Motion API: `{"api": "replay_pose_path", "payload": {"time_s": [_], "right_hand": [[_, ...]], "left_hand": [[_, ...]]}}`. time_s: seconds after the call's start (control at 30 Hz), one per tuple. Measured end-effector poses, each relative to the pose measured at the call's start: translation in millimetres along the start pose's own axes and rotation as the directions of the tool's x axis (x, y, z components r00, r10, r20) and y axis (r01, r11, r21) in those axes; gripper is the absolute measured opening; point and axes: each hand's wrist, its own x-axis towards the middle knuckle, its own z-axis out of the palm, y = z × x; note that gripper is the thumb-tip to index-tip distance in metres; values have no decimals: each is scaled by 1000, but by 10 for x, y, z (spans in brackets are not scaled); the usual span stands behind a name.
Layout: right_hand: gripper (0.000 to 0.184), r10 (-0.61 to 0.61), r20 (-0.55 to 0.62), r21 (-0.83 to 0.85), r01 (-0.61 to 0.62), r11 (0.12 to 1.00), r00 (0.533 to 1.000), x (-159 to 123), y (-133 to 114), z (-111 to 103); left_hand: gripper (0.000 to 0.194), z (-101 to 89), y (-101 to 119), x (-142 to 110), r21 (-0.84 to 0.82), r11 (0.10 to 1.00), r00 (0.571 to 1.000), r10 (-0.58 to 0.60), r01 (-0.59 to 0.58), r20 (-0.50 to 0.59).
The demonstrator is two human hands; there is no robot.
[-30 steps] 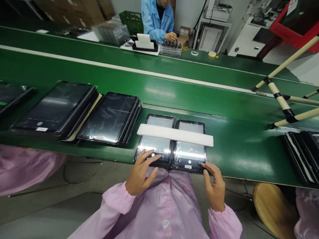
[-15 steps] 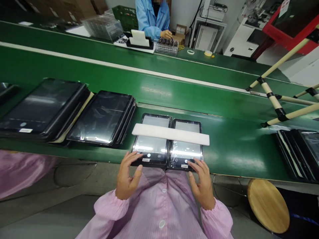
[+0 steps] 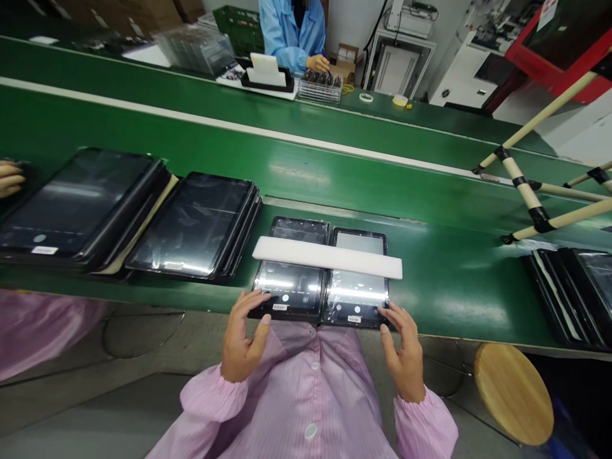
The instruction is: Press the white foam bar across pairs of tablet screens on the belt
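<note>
Two tablets lie side by side in front of me, with a white foam strip across both. At the lower left corner of the left tablet is my left hand, open, its fingertips over the edge. The left tablet's screen is dark with camera-style icons. My right hand is open at the lower right corner of the right tablet, fingertips by an icon there. That screen is mostly pale grey. I cannot tell whether the fingertips touch the glass. Neither hand holds anything.
Stacked tablets and a larger stack stand to the left; another stack is far right. A co-worker's hand shows at the left edge. Across the green bench sits a person in blue. A wooden stool is lower right.
My right hand has moved right, from the middle of the right tablet's lower edge to its corner. The left tablet's screen went from pale to dark. A co-worker's hand appeared at far left.
</note>
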Motion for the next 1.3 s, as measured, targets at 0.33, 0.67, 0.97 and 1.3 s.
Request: {"api": "replay_pose_path", "payload": {"time_s": [0.33,0.67,0.97,1.3], "right_hand": [[29,-11,-3,11,11,1000,1000,-19,3,-4],[30,12,-55,18,-11,1000,998,-32,62,-24],[26,121,-168,46,-115,992,978,3,292,-48],[25,178,-168,112,-161,981,970,116,290,-28]], "left_hand": [[40,5,33,17,15,1000,1000,-13,13,8],[40,-5,49,77,51,998,999,-39,40,-21],[46,-89,29,380,147,986,996,-88,84,21],[73,228,-121,1650,277,923,704,-9,-268,710]]}}
